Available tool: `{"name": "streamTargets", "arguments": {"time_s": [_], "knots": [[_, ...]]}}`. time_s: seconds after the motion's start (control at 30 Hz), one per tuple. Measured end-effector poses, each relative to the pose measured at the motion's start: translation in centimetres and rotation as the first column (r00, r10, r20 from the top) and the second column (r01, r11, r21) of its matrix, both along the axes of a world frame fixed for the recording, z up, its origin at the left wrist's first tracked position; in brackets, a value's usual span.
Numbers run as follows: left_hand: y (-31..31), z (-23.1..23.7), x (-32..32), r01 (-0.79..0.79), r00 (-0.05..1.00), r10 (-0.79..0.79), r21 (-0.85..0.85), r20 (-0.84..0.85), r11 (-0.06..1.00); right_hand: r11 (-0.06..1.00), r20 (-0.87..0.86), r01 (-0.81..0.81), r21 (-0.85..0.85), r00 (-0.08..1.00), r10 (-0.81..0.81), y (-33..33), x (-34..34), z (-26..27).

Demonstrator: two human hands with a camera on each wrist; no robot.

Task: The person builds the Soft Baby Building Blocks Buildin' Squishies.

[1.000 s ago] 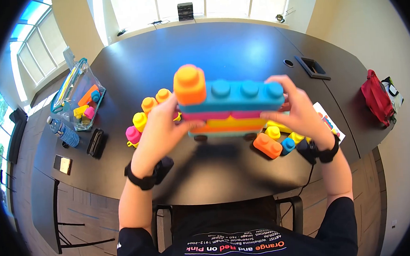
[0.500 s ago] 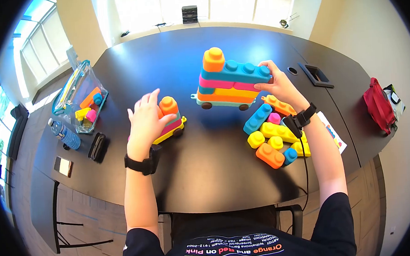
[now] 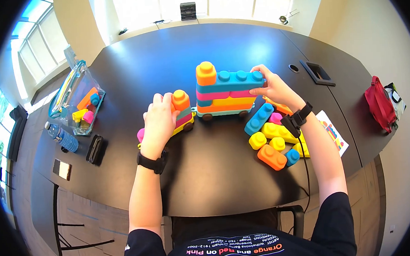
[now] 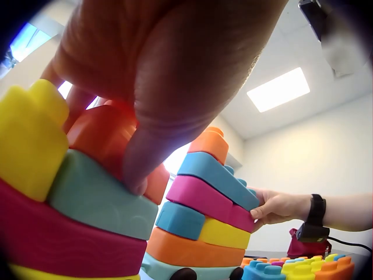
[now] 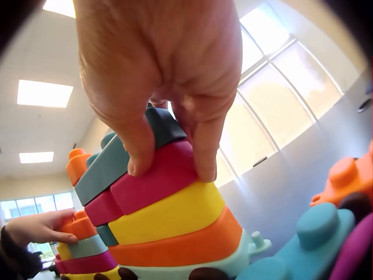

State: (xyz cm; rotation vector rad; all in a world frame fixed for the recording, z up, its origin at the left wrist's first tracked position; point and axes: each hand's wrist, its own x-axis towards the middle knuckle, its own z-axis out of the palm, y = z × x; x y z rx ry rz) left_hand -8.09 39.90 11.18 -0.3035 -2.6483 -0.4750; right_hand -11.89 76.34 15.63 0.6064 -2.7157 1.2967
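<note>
The left hand (image 3: 160, 123) pinches the orange block (image 3: 181, 100) on top of the small block wagon (image 3: 186, 119), thumb on one side and fingers on the other. The right hand (image 3: 278, 90) pinches the far right end of the tall block wagon (image 3: 227, 102), its thumb and fingers on opposite sides of the pink layer, just under the long blue block (image 3: 235, 82). Both wagons are upright near the middle of the desk (image 3: 218, 188), end to end, their near ends meeting at the hitch; whether they are linked, I cannot tell. A single orange block (image 3: 206, 76) tops the tall wagon's left end. Loose blocks (image 3: 272, 156) in orange, yellow, blue and pink lie by the right forearm, beside a printed sheet (image 3: 334, 135). A clear bag (image 3: 76, 100) with blocks inside and a water bottle (image 3: 63, 138) stand at the left.
</note>
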Motion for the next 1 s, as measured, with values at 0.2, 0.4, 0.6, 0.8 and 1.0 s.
{"name": "streamTargets", "arguments": {"time_s": [0.2, 0.4, 0.6, 0.8, 1.0], "knots": [[0.5, -0.6, -0.6, 0.001, 1.0, -0.001, -0.017, -0.015, 1.0, 0.997, 0.015, 0.024, 0.077, 1.0, -0.026, 0.0, -0.2, 0.1], [1.5, -0.3, -0.8, -0.027, 1.0, 0.027, -0.048, -0.006, 0.998, 0.992, -0.006, 0.034, 0.124, 0.999, -0.034, 0.2, 0.2, 0.3], [1.8, 0.4, -0.6, -0.053, 0.998, 0.055, -0.075, 0.021, 0.996, 0.983, 0.014, 0.052, 0.176, 0.998, -0.055, -0.1, 0.9, 0.6], [1.3, 0.2, -1.0, -0.014, 1.0, 0.014, -0.092, -0.011, 0.996, 0.983, -0.012, 0.022, 0.181, 1.0, -0.02, 0.4, 0.7, 0.2], [1.1, -0.1, -0.2, -0.025, 0.992, 0.004, -0.158, -0.128, 0.987, 0.993, 0.132, 0.115, 0.019, 0.984, -0.117, 3.0, 0.3, 0.1]]}}
